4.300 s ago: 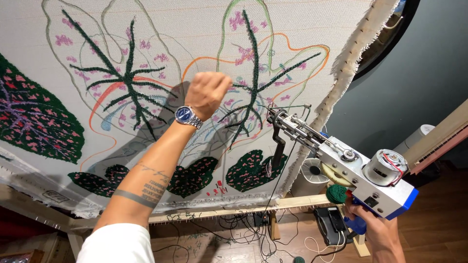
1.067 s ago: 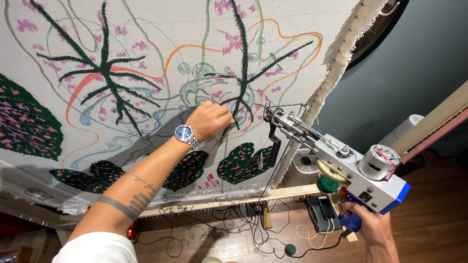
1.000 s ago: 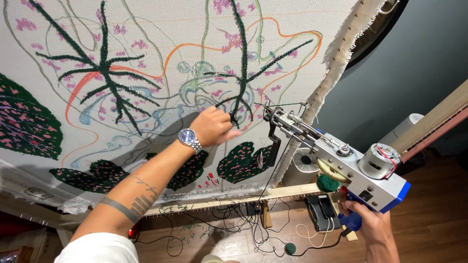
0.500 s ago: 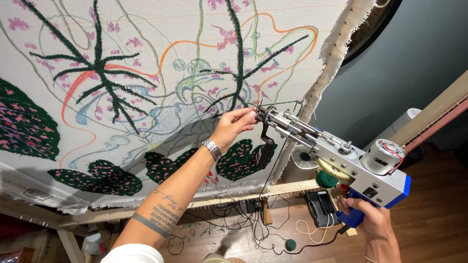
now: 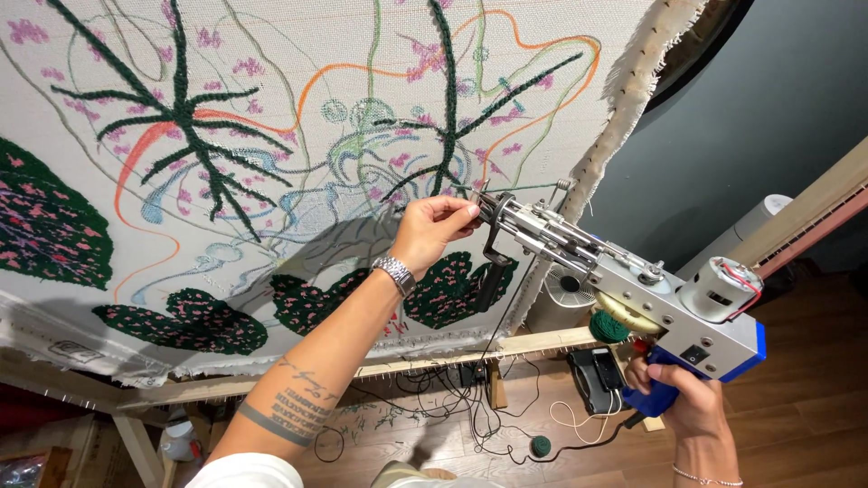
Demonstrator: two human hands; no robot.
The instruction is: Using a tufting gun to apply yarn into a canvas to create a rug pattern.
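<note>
A white tufting cloth [image 5: 298, 99] with dark green leaf veins, orange outlines and pink dots is stretched on a wooden frame [image 5: 542, 342]. My right hand [image 5: 684, 402] grips the blue handle of a silver tufting gun [image 5: 633, 280], held off the cloth with its nose pointing left. My left hand [image 5: 432, 230], with a metal wristwatch, pinches at the gun's needle tip, where a thin dark green yarn [image 5: 520, 187] runs. A dark green yarn ball [image 5: 610, 325] shows just below the gun's body.
Tangled black cables [image 5: 452, 398] and a small yarn ball [image 5: 540, 445] lie on the wooden floor under the frame. A black device [image 5: 592, 380] sits on the floor nearby. A white cylinder [image 5: 755, 217] stands by the grey wall at right.
My left hand left the cloth and came right to the gun's tip, where it now pinches. The gun has stayed in my right hand, shifting slightly.
</note>
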